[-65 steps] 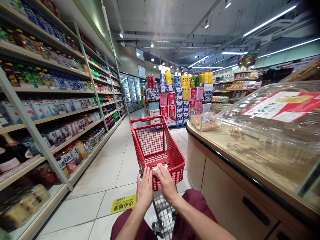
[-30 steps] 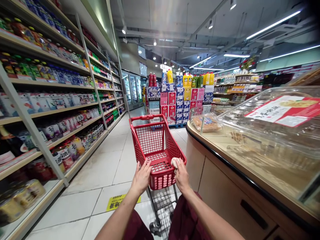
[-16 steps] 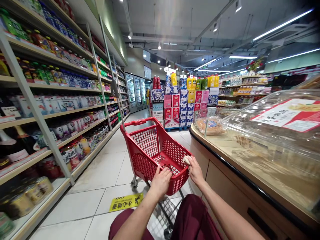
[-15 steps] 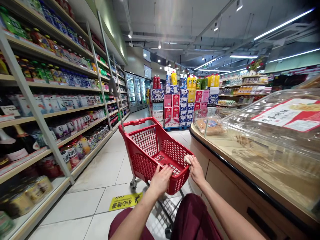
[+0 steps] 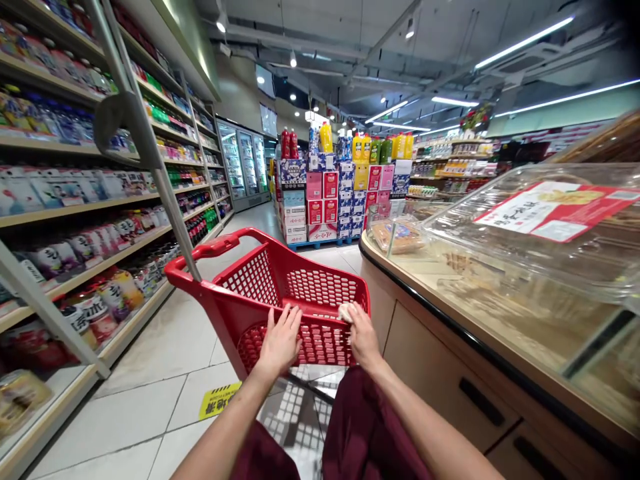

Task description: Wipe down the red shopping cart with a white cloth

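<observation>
A red plastic shopping cart (image 5: 315, 343) with a perforated basket stands right before my knees, its handle (image 5: 215, 248) at the far left end. My left hand (image 5: 280, 341) rests against the near side of the basket, fingers stretched and fingertips at the rim. At the basket's right end, my right hand (image 5: 361, 333) is closed on a small crumpled white cloth (image 5: 345, 311), pressed to the rim. What the cloth is made of I cannot tell. A grey metal pole (image 5: 167, 193) with a hook-like fitting rises from the cart's handle corner.
Drink shelves (image 5: 85, 207) line the left side. A wooden counter (image 5: 425, 360) with clear-packed food stands close on my right. Stacked drink boxes (image 5: 320, 200) and a glass-door fridge (image 5: 245, 167) are ahead. A yellow floor sticker (image 5: 213, 401) lies left of the cart.
The cart has turned and come nearer, its handle end swinging left. Both hands have shifted left in view with it. The cloth remains in my right hand.
</observation>
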### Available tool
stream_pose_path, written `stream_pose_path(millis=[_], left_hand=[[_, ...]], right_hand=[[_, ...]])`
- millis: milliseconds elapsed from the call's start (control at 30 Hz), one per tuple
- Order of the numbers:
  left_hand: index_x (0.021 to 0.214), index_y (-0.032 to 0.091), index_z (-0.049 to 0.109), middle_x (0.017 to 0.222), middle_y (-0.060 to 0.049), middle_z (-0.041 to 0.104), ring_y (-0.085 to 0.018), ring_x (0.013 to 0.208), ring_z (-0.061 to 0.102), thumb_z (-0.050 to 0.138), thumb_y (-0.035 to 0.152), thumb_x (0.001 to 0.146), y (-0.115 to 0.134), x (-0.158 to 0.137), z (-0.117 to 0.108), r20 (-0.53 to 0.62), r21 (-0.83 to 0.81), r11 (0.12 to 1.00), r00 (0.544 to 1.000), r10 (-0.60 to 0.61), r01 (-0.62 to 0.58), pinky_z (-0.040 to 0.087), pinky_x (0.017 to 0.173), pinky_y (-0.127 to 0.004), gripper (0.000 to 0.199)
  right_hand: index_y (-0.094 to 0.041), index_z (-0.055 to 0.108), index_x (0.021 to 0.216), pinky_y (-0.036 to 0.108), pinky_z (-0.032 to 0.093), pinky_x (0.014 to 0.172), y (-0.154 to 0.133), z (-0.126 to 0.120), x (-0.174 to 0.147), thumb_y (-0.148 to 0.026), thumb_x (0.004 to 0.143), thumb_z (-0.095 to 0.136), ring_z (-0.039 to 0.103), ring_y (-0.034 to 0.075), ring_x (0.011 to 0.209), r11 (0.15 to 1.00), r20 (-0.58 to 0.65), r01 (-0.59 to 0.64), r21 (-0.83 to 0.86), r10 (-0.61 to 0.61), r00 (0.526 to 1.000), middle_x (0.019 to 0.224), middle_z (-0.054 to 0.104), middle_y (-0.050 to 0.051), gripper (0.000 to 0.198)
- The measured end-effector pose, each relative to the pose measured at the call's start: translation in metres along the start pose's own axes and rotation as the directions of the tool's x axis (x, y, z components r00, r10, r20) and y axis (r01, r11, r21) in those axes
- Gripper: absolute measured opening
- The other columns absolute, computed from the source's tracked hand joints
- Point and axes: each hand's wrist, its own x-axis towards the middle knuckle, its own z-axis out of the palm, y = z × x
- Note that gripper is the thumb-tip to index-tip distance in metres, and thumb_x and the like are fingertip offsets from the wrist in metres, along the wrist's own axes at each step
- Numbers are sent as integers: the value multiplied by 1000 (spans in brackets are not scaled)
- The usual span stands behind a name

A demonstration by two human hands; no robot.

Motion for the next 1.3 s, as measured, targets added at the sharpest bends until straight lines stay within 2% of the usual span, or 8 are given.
stream_pose_path(millis=[133, 367, 567, 700, 867, 967, 1133, 1300], left_hand=[[131, 11, 33, 139, -12, 33, -25, 133, 18, 38, 28, 79, -27, -9, -15, -72, 100, 981, 984, -162, 169, 9, 107, -49, 56], [129, 11, 38, 139, -11, 33, -24, 133, 18, 38, 30, 77, -21, -30, -34, -80, 110, 977, 981, -175, 184, 6, 108, -47, 55], [130, 10, 35, 141, -11, 29, -25, 134, 13, 41, 25, 71, -24, -44, -47, -128, 153, 959, 967, -219, 237, 2, 109, -48, 62], [130, 13, 36, 141, -9, 29, -23, 134, 14, 39, 21, 71, -17, -46, -47, -119, 148, 967, 974, -190, 207, 2, 109, -49, 60], [128, 12, 39, 139, -8, 34, -21, 133, 19, 39, 20, 71, -11, -49, -58, -79, 104, 978, 981, -175, 182, 7, 109, -46, 58], [128, 12, 40, 138, -8, 34, -21, 132, 20, 40, 23, 72, -7, -49, -62, -68, 100, 974, 978, -198, 204, 7, 109, -46, 57], [128, 12, 40, 139, -8, 33, -22, 132, 20, 41, 28, 72, -3, -45, -62, -57, 120, 969, 976, -211, 217, 6, 109, -46, 58], [128, 14, 40, 139, -6, 33, -21, 132, 20, 41, 26, 72, -9, -46, -59, -64, 144, 967, 977, -205, 212, 6, 109, -46, 57]], right_hand=[[-17, 54, 116, 47, 31, 101, 9, -3, 8, -8, 77, 29, 38, 21, 121, 994, -123, -99, -51, 93, 988, 126, 49, 8, 47], [-19, 50, 122, 41, 31, 102, -57, 30, -5, 0, 72, 32, 32, 18, 126, 962, 60, 272, 39, -274, 960, 131, 44, 7, 57], [-15, 56, 115, 49, 32, 98, -11, -3, 7, -5, 74, 28, 41, 23, 119, 996, -64, -60, -61, 56, 996, 122, 53, 11, 51], [-19, 59, 112, 35, 41, 94, -53, 0, 13, -8, 73, 32, 52, 18, 108, 982, 100, 127, 142, -142, 985, 115, 59, 5, 49], [-14, 67, 90, 27, 48, 65, -66, -21, 46, -13, 76, 31, 62, 17, 71, 989, 150, -123, 86, 109, 983, 80, 68, 5, 38], [-12, 66, 83, 30, 45, 73, -50, -21, 53, -13, 76, 35, 60, 19, 79, 993, 102, -111, 47, 105, 989, 87, 65, 10, 32], [-18, 58, 106, 43, 35, 93, -54, 18, 36, -23, 75, 52, 44, 25, 114, 999, 33, -33, 19, 33, 999, 123, 50, 13, 32], [-22, 61, 103, 37, 39, 92, -40, 12, 50, -21, 76, 53, 50, 19, 111, 975, 231, 154, 163, -189, 954, 119, 55, 7, 28]])
